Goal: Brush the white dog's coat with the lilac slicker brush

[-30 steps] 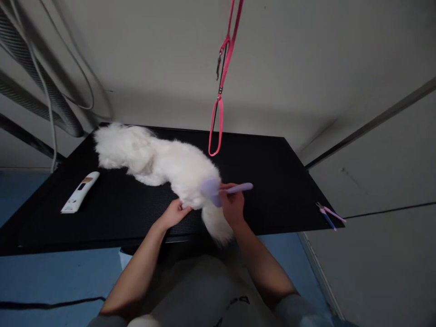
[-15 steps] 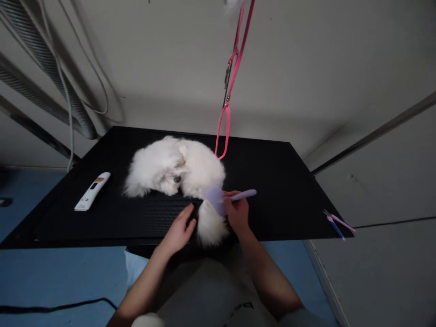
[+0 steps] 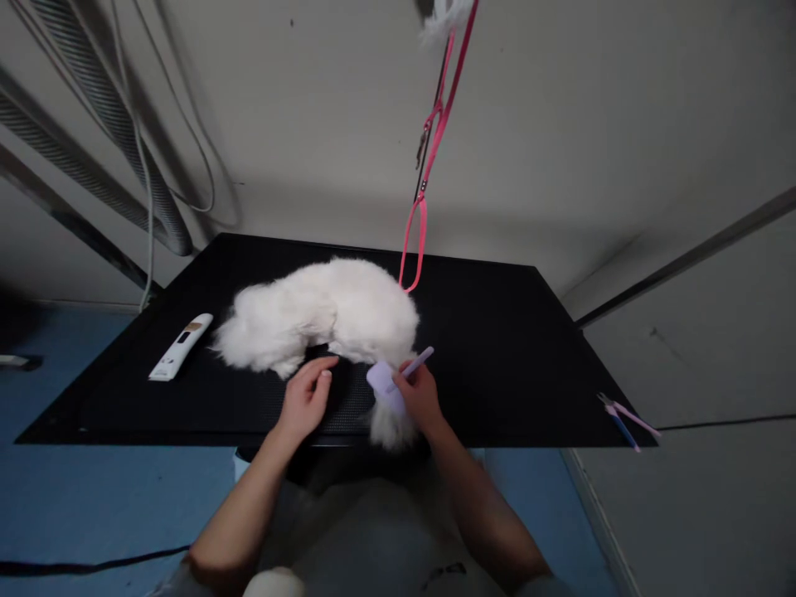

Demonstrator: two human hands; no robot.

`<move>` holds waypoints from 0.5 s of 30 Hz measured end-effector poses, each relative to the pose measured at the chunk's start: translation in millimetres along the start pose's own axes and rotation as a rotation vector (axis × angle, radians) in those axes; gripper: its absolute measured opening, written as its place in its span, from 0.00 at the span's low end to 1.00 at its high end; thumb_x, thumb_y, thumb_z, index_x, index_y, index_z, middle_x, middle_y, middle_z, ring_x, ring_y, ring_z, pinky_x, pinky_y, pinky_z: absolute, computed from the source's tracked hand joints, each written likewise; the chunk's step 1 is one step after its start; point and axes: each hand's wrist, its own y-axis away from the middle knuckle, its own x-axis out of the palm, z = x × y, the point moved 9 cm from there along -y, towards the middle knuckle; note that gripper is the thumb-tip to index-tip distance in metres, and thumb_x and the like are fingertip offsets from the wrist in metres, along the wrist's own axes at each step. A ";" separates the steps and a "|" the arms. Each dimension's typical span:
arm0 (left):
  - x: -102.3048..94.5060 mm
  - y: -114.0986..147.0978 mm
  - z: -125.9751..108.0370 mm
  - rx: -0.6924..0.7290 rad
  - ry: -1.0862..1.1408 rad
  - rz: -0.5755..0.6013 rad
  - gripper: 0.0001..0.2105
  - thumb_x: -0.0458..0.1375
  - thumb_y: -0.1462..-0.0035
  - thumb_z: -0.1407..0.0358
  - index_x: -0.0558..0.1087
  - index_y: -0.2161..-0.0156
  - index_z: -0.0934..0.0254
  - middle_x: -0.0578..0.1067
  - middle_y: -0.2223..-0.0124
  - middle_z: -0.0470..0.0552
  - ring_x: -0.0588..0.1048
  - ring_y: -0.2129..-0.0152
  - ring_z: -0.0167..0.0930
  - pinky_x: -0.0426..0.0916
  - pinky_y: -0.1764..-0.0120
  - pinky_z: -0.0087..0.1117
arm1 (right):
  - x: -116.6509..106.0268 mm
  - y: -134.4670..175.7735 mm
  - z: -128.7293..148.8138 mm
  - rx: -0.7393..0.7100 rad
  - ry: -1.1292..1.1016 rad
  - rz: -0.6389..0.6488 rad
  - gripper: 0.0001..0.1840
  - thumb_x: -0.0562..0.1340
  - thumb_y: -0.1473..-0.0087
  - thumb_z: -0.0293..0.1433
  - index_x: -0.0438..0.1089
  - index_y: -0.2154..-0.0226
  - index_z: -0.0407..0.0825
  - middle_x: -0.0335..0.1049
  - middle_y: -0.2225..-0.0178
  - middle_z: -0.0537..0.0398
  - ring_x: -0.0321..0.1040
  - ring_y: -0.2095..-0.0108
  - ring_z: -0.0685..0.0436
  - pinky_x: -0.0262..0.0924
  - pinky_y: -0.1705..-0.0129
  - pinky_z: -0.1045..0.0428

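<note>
A fluffy white dog (image 3: 348, 298) lies on the black grooming table, its head turned away to the left and its tail (image 3: 393, 429) hanging over the near edge. In my right hand (image 3: 418, 394) is a light purple slicker brush (image 3: 381, 377), gripped by the handle, its head lying against the tail's fur. My left hand (image 3: 306, 398) is just in front of the dog's belly and front paw, holding nothing, with thumb and index finger apart. Whether its fingertips touch the fur I cannot tell.
White clippers (image 3: 180, 348) lie on the table (image 3: 497, 348) at the left. Nail clippers (image 3: 625, 419) with blue and pink handles rest near the right corner. A pink leash loop (image 3: 414, 249) hangs behind the dog. Grey hoses (image 3: 112, 108) run along the wall at upper left.
The dog has swung its head from the belly side away to the left. My left hand has drawn back leftward from the tail. The brush has shifted slightly left and tilted.
</note>
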 end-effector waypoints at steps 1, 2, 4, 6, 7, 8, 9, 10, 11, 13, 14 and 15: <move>-7.5 -15.5 -3.8 0.008 -0.007 -0.050 0.15 0.48 0.37 0.61 0.74 0.55 0.65 0.76 0.54 0.55 0.73 0.55 0.34 0.66 0.49 0.38 | 9.3 -6.7 7.9 -0.033 -0.008 0.000 0.10 0.63 0.55 0.36 0.66 0.71 0.48 0.67 0.76 0.60 0.65 0.74 0.49 0.62 0.69 0.54; -11.6 -32.0 -6.6 0.008 -0.010 -0.078 0.16 0.47 0.37 0.61 0.74 0.55 0.65 0.76 0.54 0.55 0.73 0.55 0.34 0.66 0.49 0.37 | 19.6 -13.8 15.1 -0.064 -0.013 0.023 0.10 0.63 0.55 0.36 0.66 0.70 0.48 0.68 0.75 0.59 0.66 0.74 0.49 0.63 0.68 0.53; -5.7 -66.6 -11.7 0.022 -0.038 -0.020 0.18 0.46 0.37 0.59 0.74 0.55 0.66 0.76 0.53 0.55 0.73 0.55 0.34 0.67 0.50 0.36 | 36.0 -26.5 24.4 -0.098 -0.009 0.102 0.11 0.64 0.57 0.35 0.67 0.69 0.48 0.69 0.75 0.59 0.67 0.73 0.48 0.63 0.67 0.53; 17.3 -96.7 -10.8 0.026 -0.148 0.181 0.18 0.47 0.39 0.59 0.73 0.54 0.67 0.76 0.52 0.57 0.73 0.55 0.36 0.67 0.52 0.36 | 25.0 -34.7 27.3 -0.105 -0.027 0.040 0.13 0.65 0.58 0.35 0.67 0.68 0.47 0.68 0.74 0.59 0.67 0.73 0.48 0.63 0.68 0.53; 32.7 -107.1 -6.6 0.018 -0.232 0.319 0.18 0.47 0.39 0.58 0.74 0.57 0.68 0.77 0.56 0.58 0.74 0.58 0.37 0.67 0.54 0.37 | 6.8 -35.4 27.0 -0.106 -0.058 -0.069 0.14 0.64 0.58 0.36 0.66 0.68 0.47 0.68 0.73 0.58 0.66 0.73 0.48 0.63 0.69 0.53; 47.6 -114.2 -0.7 0.008 -0.317 0.450 0.18 0.47 0.40 0.57 0.75 0.60 0.68 0.78 0.60 0.60 0.75 0.61 0.39 0.67 0.56 0.38 | -16.2 -32.3 25.7 -0.112 -0.096 -0.203 0.15 0.64 0.57 0.37 0.65 0.67 0.47 0.67 0.73 0.58 0.65 0.73 0.49 0.63 0.69 0.53; 59.4 -119.7 5.9 -0.006 -0.395 0.545 0.19 0.48 0.40 0.56 0.74 0.62 0.69 0.78 0.63 0.61 0.76 0.64 0.41 0.68 0.59 0.39 | -39.6 -25.4 24.3 -0.127 -0.126 -0.330 0.15 0.64 0.56 0.38 0.64 0.67 0.48 0.66 0.73 0.58 0.64 0.73 0.49 0.62 0.69 0.53; 69.3 -124.4 12.5 -0.029 -0.455 0.609 0.19 0.49 0.41 0.55 0.74 0.63 0.69 0.78 0.65 0.61 0.76 0.65 0.42 0.67 0.60 0.40 | -59.6 -16.2 23.1 -0.148 -0.137 -0.422 0.15 0.64 0.56 0.39 0.64 0.67 0.48 0.65 0.73 0.58 0.63 0.73 0.49 0.62 0.69 0.53; 77.5 -128.9 18.7 -0.063 -0.489 0.645 0.19 0.50 0.42 0.54 0.74 0.64 0.69 0.78 0.66 0.62 0.76 0.66 0.43 0.67 0.61 0.39 | -74.9 -5.8 21.6 -0.164 -0.133 -0.475 0.15 0.65 0.56 0.39 0.63 0.69 0.49 0.64 0.73 0.59 0.62 0.73 0.49 0.61 0.70 0.53; 93.1 -135.9 29.2 -0.171 -0.473 0.686 0.17 0.54 0.45 0.56 0.74 0.67 0.70 0.78 0.66 0.62 0.77 0.66 0.43 0.67 0.64 0.37 | -89.5 15.3 15.9 -0.152 -0.097 -0.468 0.14 0.65 0.56 0.40 0.61 0.73 0.50 0.62 0.75 0.60 0.61 0.74 0.49 0.60 0.70 0.52; 103.3 -136.6 32.1 -0.226 -0.415 0.732 0.15 0.56 0.46 0.56 0.75 0.68 0.70 0.79 0.67 0.61 0.77 0.66 0.42 0.68 0.64 0.36 | -89.6 26.1 10.1 -0.111 -0.086 -0.423 0.14 0.64 0.55 0.41 0.61 0.74 0.51 0.61 0.76 0.60 0.61 0.75 0.49 0.60 0.71 0.52; 114.5 -135.6 32.2 -0.276 -0.319 0.789 0.15 0.57 0.47 0.57 0.75 0.68 0.69 0.79 0.67 0.59 0.77 0.67 0.41 0.68 0.65 0.35 | -85.2 37.5 2.5 -0.048 -0.091 -0.352 0.14 0.62 0.53 0.43 0.61 0.74 0.51 0.60 0.78 0.60 0.61 0.76 0.48 0.60 0.72 0.51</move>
